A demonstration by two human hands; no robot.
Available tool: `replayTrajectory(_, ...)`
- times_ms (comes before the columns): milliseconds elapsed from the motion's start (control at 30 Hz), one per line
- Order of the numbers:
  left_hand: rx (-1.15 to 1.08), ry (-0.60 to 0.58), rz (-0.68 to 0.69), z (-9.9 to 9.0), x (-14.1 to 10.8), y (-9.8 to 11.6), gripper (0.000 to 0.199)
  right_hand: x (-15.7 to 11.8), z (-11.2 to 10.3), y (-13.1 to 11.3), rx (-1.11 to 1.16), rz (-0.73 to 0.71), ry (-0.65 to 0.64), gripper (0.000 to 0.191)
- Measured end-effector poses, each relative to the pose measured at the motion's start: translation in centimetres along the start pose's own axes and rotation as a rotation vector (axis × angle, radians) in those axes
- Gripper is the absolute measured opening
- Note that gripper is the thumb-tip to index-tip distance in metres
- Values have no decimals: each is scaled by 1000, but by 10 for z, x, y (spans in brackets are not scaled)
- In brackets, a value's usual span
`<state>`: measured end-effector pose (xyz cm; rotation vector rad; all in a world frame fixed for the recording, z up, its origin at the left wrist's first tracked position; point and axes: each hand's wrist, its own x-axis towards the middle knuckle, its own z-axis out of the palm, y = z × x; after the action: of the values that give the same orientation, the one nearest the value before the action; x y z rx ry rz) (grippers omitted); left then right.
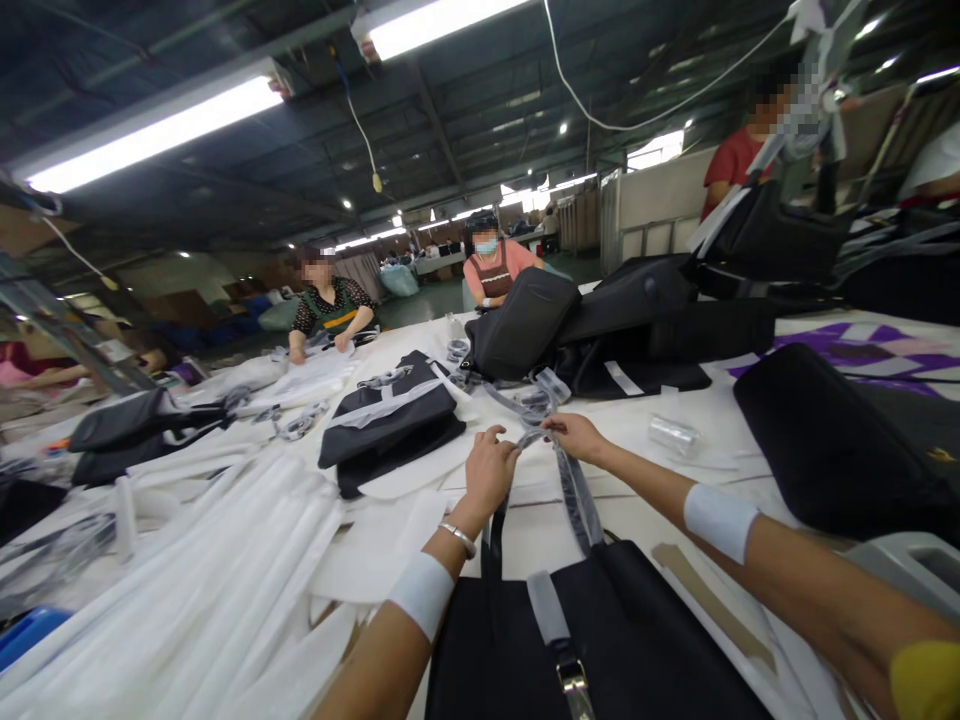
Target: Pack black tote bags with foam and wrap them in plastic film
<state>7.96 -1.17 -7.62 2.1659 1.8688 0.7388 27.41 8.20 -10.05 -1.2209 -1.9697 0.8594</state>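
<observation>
Nearest the camera, one black bag point(600, 620) lay on the white counter point(630, 425), with one metal buckle point(574, 680) and one pale strip point(549, 610) on its face. Its handle point(534, 437), partly sheathed in clear film point(579, 505), reached away from the camera. The left grip point(493, 467) pinched the top of the loop, and the right grip point(576, 437) was closed on it just beside; whether either held a loose film edge could not be told. Good work here seemed to call for light, even tension between the two pinches, the film smoothed flat in short moves, and the bag's weight left on the counter so that the strap did not twist.

Two pale bands point(424, 595) circled the forearms, one on each, and one bracelet point(459, 540) the left wrist. White sheets point(247, 590) lay leftward, too layered to count. Beyond were one clear roll point(673, 434) and one separate dark bag point(390, 415); the heap of black bags point(525, 325) overlapped too much for counting. Three co-workers point(480, 275) showed plainly farther off, under two long lit tubes point(157, 130).
</observation>
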Motion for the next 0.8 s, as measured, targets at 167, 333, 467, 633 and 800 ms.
replayTrajectory(167,166,-212,29,6,12,-9,17,0,16,13,113,102,17,31)
replayTrajectory(333,222,-304,24,16,21,-15,12,1,22,16,90,102,-21,37)
replayTrajectory(467,199,-276,38,15,26,-23,19,-4,23,15,-41,-4,-90,42)
replayTrajectory(633,88,-238,221,11,13,-40,24,-18,24,21,-277,-120,-147,52)
replayTrajectory(800,70,-170,258,14,6,-41,36,-24,27,21,-481,-180,-154,50)
